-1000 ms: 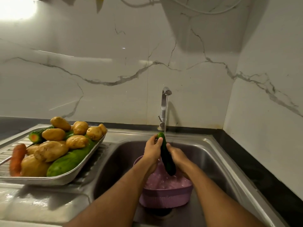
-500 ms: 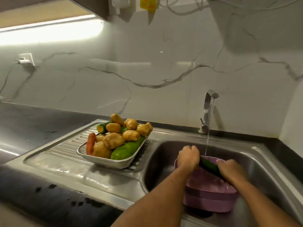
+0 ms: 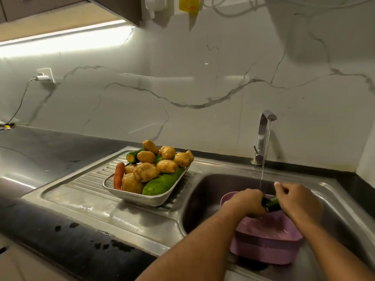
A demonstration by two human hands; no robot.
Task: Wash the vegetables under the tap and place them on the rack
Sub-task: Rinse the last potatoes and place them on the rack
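1. Marble-veined wall (image 3: 182,82) behind a dark countertop (image 3: 50,151), lit by a strip light (image 3: 67,37) under the cabinet; charger plugged into a wall socket (image 3: 45,76) at far left.
2. Set into the counter, a steel sink (image 3: 205,191) with a ribbed draining board (image 3: 85,179) on its left.
3. Resting on the draining board at the basin's edge, a metal tray (image 3: 150,199) heaped with potatoes (image 3: 146,172), a carrot (image 3: 118,175) along the left side, a large green cucumber (image 3: 162,183) along the near right side, and a cut green vegetable (image 3: 133,156) at the back.
4. Tap (image 3: 263,134) running, a thin stream falling into the basin between the two hands.
5. Inside the basin, a purple colander (image 3: 267,240), standing beneath the hands.
6. Held over the colander's far rim, a dark green cucumber (image 3: 271,202), only a short middle stretch visible between the hands, just beside the stream.
7. Left hand (image 3: 245,202) wrapped round one end, fingers curled and pressed together, knuckles up.
8. Right hand (image 3: 296,201) gripping the other end, fingers curled over it, fingertips hidden beneath; one finger raised a little at the top.
9. Water droplets (image 3: 67,226) scattered on the near countertop edge.
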